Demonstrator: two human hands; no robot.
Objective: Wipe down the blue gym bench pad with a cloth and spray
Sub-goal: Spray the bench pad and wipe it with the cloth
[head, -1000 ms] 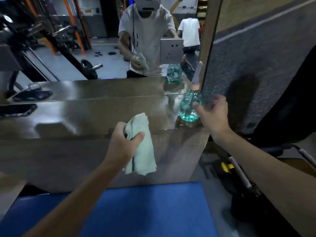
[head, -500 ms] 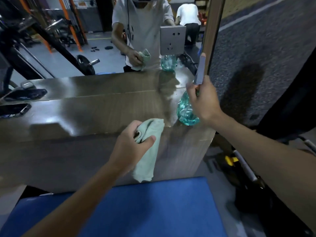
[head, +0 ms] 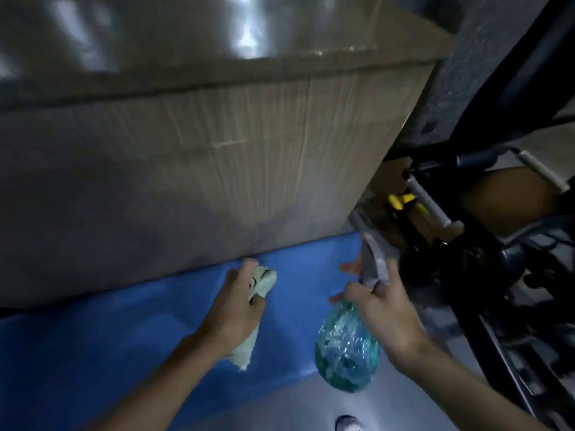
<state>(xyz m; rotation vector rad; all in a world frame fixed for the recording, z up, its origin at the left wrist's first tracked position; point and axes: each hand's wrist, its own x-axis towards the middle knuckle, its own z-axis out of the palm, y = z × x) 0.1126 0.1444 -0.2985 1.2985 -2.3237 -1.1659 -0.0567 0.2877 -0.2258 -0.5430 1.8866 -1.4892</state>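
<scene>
The blue bench pad (head: 102, 346) stretches across the lower left, its far edge against a wooden counter front. My left hand (head: 231, 309) grips a pale green cloth (head: 261, 283) bunched in the fist, with a loose end hanging below the wrist over the pad. My right hand (head: 387, 306) holds a spray bottle (head: 347, 349) by its grey trigger head; the round teal body with liquid hangs beside the pad's right edge, nozzle pointing away from me. The frame is motion-blurred.
A wood-grain counter (head: 217, 169) rises just behind the pad, its shiny top above. Black gym machine parts with grey handles and a yellow piece (head: 401, 199) crowd the right side. Grey floor and a shoe tip (head: 348, 424) lie below.
My right hand lifted the spray bottle off the counter top and brought it down beside the pad. My left hand with the cloth dropped to the pad. The view tilted downward.
</scene>
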